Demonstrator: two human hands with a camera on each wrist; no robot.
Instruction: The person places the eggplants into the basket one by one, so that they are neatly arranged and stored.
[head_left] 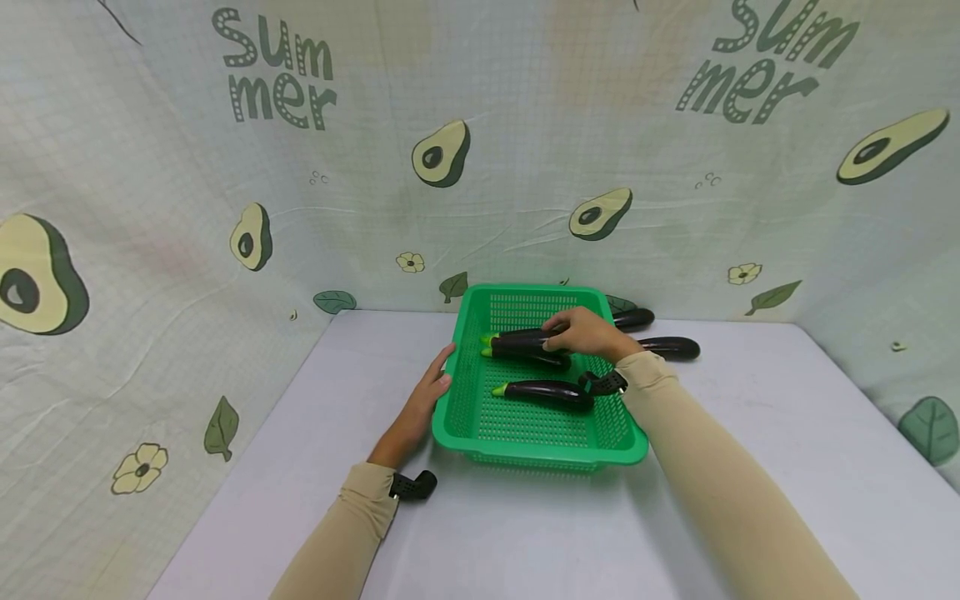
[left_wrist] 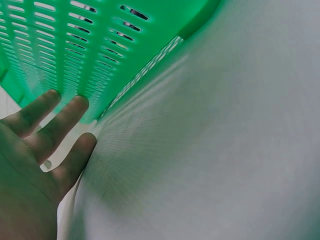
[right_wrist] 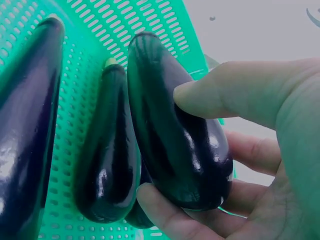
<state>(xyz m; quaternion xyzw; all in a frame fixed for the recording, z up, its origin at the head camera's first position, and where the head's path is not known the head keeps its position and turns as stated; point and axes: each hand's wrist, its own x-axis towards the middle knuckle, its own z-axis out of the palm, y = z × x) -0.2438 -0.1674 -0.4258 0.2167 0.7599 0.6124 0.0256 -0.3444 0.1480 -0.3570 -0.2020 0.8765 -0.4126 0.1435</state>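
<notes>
A green perforated plastic basket (head_left: 525, 454) stands on the table with several dark purple eggplants inside. My right hand (head_left: 588, 333) grips one eggplant (right_wrist: 175, 125), thumb on top and fingers curled round its thick end. Beside and partly under it lies a second eggplant (right_wrist: 110, 150), and part of another dark one (right_wrist: 137, 217) shows below. Nearer the front of the basket rests a separate eggplant (head_left: 546, 394) with its green stem to the left. Against the basket's left side is my left hand (head_left: 423, 404), fingers extended, fingertips at the perforated wall (left_wrist: 75, 45).
Two more eggplants lie outside the basket on the right, one at the back (head_left: 633, 319) and one closer (head_left: 672, 348), both partly hidden. A patterned cloth (head_left: 510, 100) hangs behind the white table (head_left: 750, 433).
</notes>
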